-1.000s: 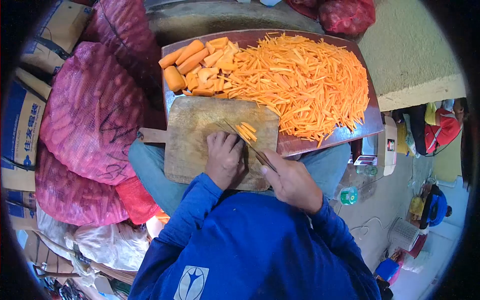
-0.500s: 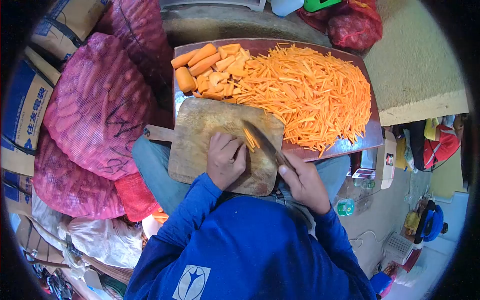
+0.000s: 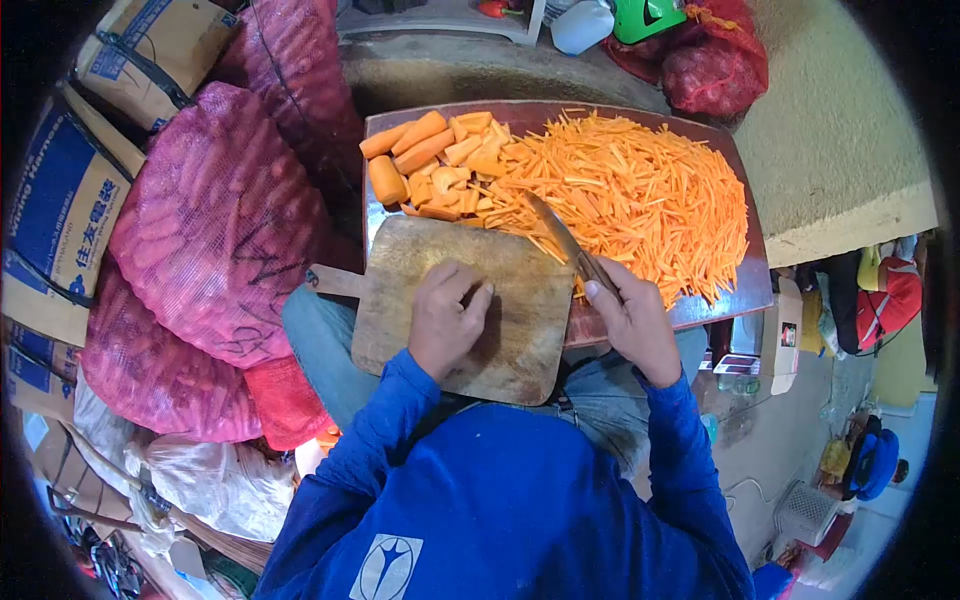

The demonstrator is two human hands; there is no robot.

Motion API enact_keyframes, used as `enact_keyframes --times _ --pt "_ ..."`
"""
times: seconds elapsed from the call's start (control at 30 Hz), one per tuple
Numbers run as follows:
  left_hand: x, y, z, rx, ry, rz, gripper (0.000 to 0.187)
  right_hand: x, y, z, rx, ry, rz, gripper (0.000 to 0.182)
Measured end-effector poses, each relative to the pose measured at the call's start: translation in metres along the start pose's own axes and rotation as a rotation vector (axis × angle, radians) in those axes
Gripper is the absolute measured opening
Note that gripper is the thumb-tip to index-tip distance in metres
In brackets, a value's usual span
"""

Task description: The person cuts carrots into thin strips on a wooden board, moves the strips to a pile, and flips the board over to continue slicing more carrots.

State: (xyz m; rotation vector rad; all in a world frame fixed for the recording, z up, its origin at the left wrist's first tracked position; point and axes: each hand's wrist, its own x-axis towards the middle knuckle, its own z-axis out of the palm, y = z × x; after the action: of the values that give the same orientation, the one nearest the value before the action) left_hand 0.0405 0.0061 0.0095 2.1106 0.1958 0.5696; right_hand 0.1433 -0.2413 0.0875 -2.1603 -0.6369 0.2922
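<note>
A worn wooden cutting board (image 3: 520, 345) lies across my lap, its handle pointing left. My left hand (image 3: 446, 318) rests on the board with its fingers curled; whether anything is under them is hidden. In my right hand (image 3: 632, 318) is a knife (image 3: 558, 230), its blade pointing up and left over the board's upper right edge, beside a few carrot strips. Behind the board, a dark red tray (image 3: 750, 232) bears a large heap of carrot strips (image 3: 640, 205). Whole carrots and carrot chunks (image 3: 422, 140) lie at its upper left.
Pink mesh sacks (image 3: 215, 215) stand at the left beside cardboard boxes (image 3: 65, 215). A red net bag (image 3: 712, 75) lies at the top near a white jug (image 3: 582, 27). A concrete ledge (image 3: 845, 190) is at the right, with a perforated basket (image 3: 802, 512) lower down.
My right hand and the knife have moved right and up, from the board's middle to the heap's edge. The strips beside the blade have left the board's middle. The view has shifted slightly.
</note>
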Motion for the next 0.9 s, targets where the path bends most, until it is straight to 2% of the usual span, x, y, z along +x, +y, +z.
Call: enact_keyframes --times 0.13,0.17,0.3,0.33,0.4,0.43,0.57,0.73,0.9 --pt "0.041 -0.011 -0.015 0.056 0.063 0.044 0.016 -0.022 -0.006 0.010 0.065 -0.089 -0.041 0.038" --pt "0.056 -0.013 -0.019 0.159 0.084 0.114 0.020 -0.026 -0.007 0.017 0.121 -0.055 -0.091 0.038" --pt "0.116 -0.048 -0.023 0.430 0.080 0.299 0.035 -0.034 0.004 0.027 0.101 -0.084 -0.071 0.035" --pt "0.125 -0.054 -0.023 0.431 0.072 0.310 0.035 -0.035 0.005 0.028 0.107 -0.072 -0.068 0.035" --pt "0.144 -0.064 -0.021 0.648 -0.052 0.220 0.044 -0.033 0.007 0.028 0.126 -0.107 -0.055 0.034" --pt "0.153 -0.070 -0.017 0.657 -0.092 0.183 0.046 -0.032 0.007 0.027 0.128 -0.094 -0.058 0.034" --pt "0.173 -0.078 -0.002 0.736 -0.071 0.262 0.042 -0.034 0.011 0.028 0.058 -0.107 -0.057 0.033" --pt "0.188 -0.080 0.010 0.854 -0.170 0.191 0.037 -0.038 0.008 0.034 0.044 -0.084 -0.087 0.032" --pt "0.190 -0.081 0.016 0.825 -0.168 0.135 0.032 -0.041 0.012 0.038 0.009 -0.065 -0.072 0.034"
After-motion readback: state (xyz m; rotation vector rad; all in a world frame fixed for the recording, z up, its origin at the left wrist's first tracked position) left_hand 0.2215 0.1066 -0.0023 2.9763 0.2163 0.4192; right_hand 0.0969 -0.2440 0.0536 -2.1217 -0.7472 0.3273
